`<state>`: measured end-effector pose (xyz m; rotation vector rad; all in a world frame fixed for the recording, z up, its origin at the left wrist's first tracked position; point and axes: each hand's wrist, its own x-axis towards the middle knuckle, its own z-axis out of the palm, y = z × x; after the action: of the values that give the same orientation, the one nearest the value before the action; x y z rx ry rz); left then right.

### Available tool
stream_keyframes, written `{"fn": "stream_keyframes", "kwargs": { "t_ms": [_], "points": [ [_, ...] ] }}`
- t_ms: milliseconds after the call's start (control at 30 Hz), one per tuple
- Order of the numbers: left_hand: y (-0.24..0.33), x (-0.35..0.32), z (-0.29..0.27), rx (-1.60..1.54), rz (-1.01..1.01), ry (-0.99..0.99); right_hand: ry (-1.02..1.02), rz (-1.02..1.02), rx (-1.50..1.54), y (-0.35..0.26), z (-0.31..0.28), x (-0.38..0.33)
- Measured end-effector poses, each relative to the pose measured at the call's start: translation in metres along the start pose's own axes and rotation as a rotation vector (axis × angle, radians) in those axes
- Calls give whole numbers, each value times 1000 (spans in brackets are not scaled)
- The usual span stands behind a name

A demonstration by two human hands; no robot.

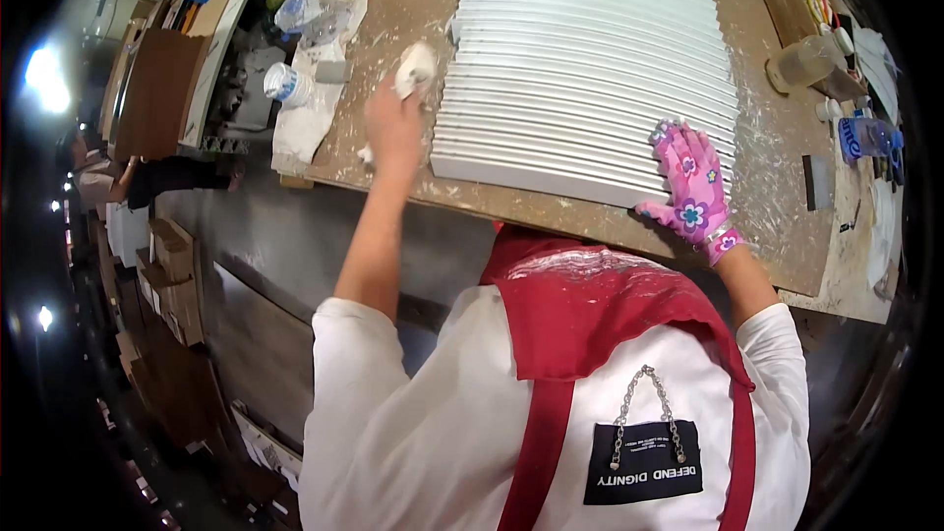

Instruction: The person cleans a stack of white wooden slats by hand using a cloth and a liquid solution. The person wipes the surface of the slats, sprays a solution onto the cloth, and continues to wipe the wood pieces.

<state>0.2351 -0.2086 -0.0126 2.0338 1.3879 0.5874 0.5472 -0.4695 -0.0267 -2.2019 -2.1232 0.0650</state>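
Note:
My left hand (pixel 395 130), bare and a little blurred, closes on a crumpled off-white rag (pixel 417 64) just off the left side of a row of white slats (pixel 590 69). The slats lie side by side, long and narrow, across the worktable (pixel 379 59). In a pink flowered glove, my right hand (pixel 692 183) rests with fingers spread on the near right corner of the slats. It holds nothing. A small whitish scrap (pixel 366 154) sits on the board by my left wrist.
Left of the slats are a white tub (pixel 287 86), a grey block (pixel 332 72) and clear plastic bottles (pixel 313 16). To the right lie a dark flat block (pixel 817 183), a yellowish jar (pixel 808 63) and a blue-labelled bottle (pixel 869 139). A person (pixel 123 177) stands at far left, near cardboard boxes (pixel 175 280).

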Motion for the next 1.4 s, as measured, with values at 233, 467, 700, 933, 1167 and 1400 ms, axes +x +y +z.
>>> {"fn": "stream_keyframes", "kwargs": {
  "t_ms": [233, 467, 700, 933, 1167, 1400],
  "points": [
    [115, -48, 150, 365, 885, -36, -38, 20, 11, -1, -1, -7],
    [14, 31, 25, 87, -68, -19, 13, -43, 72, -2, -12, 1],
    [128, 36, 167, 354, 885, 43, 272, 210, -88, 85, -2, 72],
    [13, 93, 85, 423, 421, 137, 125, 264, -93, 81, 17, 78],
    [99, 110, 129, 112, 648, 139, 77, 297, -80, 79, 12, 82],
    [59, 103, 107, 310, 465, -95, 126, 287, -84, 85, 18, 74]
  ]
}}
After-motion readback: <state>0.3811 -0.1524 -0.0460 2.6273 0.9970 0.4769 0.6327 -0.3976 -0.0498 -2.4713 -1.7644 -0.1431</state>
